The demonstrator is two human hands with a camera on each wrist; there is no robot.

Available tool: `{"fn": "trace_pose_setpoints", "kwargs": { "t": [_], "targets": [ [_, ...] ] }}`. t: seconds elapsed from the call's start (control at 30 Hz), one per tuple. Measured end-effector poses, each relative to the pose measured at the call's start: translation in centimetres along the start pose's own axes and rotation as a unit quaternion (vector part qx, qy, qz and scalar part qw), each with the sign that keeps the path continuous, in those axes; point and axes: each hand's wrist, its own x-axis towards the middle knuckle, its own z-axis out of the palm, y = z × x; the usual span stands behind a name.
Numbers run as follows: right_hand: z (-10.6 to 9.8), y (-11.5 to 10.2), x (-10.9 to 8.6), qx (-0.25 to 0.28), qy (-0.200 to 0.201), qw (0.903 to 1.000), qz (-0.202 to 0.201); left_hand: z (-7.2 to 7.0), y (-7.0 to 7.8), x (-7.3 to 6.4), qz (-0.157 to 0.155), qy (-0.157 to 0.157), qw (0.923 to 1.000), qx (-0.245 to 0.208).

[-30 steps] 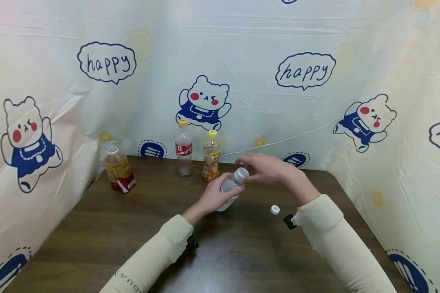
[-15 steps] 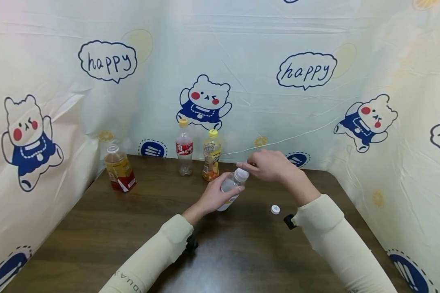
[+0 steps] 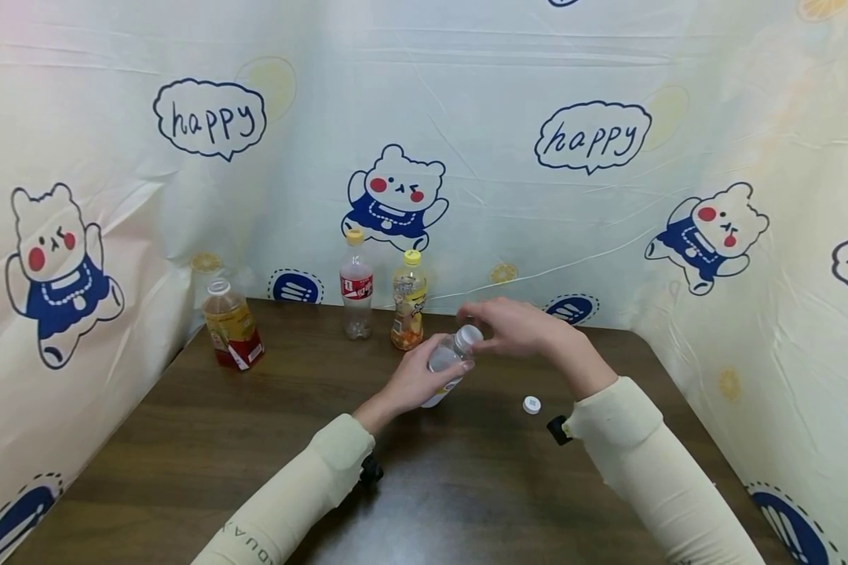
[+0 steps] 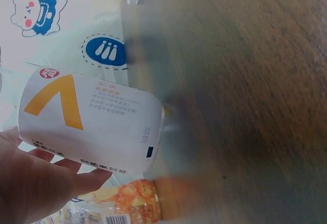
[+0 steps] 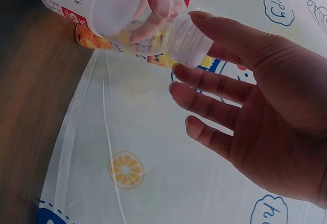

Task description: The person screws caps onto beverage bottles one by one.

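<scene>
My left hand (image 3: 417, 375) grips a clear plastic bottle (image 4: 92, 122) with a white label, its body tilted so the neck leans right. Several fingertips show along the label's lower side in the left wrist view. On the neck is a white ribbed cap (image 5: 186, 40). The thumb and fingertips of my right hand (image 5: 276, 91) are around that cap, thumb at its upper edge, a finger at its lower edge, the other fingers spread loosely. Below my right hand, a second white cap (image 3: 531, 405) lies loose on the table.
A brown-red drink bottle with a white cap (image 3: 233, 326) stands at the table's left. Behind my left hand are a clear red-labelled bottle (image 3: 356, 286) and a yellow-capped bottle (image 3: 409, 302). Printed curtain (image 3: 480, 196) encloses the dark wooden table (image 3: 290, 408).
My right hand turned over the bottle's cap half a second ago, with its knuckles raised, and has now rotated back with fingers spread around the cap. The left hand and bottle stay nearly still.
</scene>
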Motion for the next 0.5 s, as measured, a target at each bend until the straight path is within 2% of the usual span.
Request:
{"fn": "trace_pose_setpoints", "kwargs": {
  "t": [0.27, 0.5],
  "targets": [
    [0.18, -0.21, 0.08, -0.034, 0.009, 0.9984, 0.044, -0.06, 0.01, 0.18, -0.004, -0.003, 1.0000, 0.008],
    [0.06, -0.13, -0.26, -0.047, 0.019, 0.9966, 0.064, -0.04, 0.11, 0.12, -0.018, -0.014, 0.9997, -0.005]
  ]
}}
